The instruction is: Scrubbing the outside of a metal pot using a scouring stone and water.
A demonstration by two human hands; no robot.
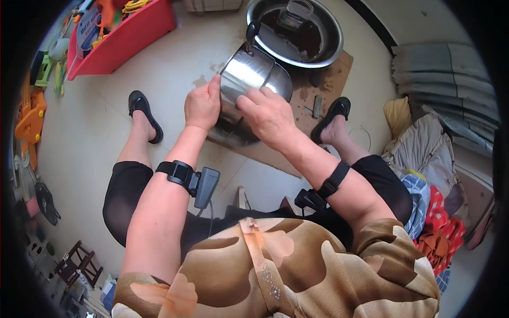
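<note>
A shiny stainless steel pot (246,73) is held tilted on its side in front of me, with a black handle at its upper end. My left hand (203,103) grips the pot's left edge, thumb pointing up along it. Fingers curled, my right hand (268,113) rests against the side of the pot; whether something small is under those fingers cannot be seen. Just beyond the pot stands a wide metal basin (338,43) with dark liquid and a clear plastic container (298,14) in it.
Under the pot and basin lies a stained cardboard sheet (342,71), bearing a small grey block (317,106). A red bin (131,39) of toys stands at upper left. Piled cloths (417,147) lie at right, a small wooden stool (79,264) at lower left. My feet flank the cardboard.
</note>
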